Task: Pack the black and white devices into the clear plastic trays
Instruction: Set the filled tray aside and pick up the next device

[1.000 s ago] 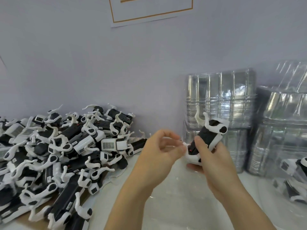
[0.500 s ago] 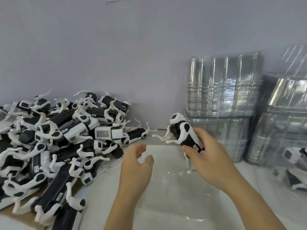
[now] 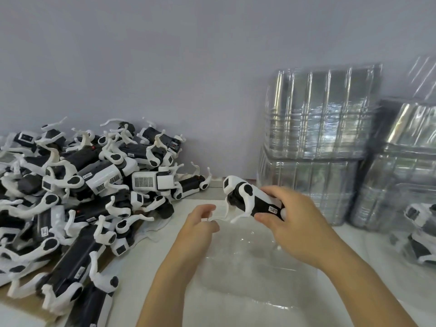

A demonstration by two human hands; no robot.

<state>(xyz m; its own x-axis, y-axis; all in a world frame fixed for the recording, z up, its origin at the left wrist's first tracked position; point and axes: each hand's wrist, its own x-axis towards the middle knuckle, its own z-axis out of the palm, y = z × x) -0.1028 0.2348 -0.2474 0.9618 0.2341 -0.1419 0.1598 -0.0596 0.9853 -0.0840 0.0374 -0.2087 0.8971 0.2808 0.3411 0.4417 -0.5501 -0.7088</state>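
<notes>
My right hand (image 3: 295, 220) grips a black and white device (image 3: 250, 199) by its black body and holds it tilted above the table. The device's white head points left. My left hand (image 3: 200, 225) is just left of it, and its fingertips pinch one thin white leg of the same device. A clear plastic tray (image 3: 247, 267) lies flat on the table under both hands. A big pile of black and white devices (image 3: 82, 197) covers the table's left side.
Two stacks of clear trays (image 3: 318, 138) stand against the wall at the right, with another wrapped stack (image 3: 405, 166) beside them. A tray at the far right holds packed devices (image 3: 420, 234). The grey wall closes off the back.
My right hand has turned the device from upright to lying with its head to the left and lowered it. My left hand has come up and taken one of its white legs.
</notes>
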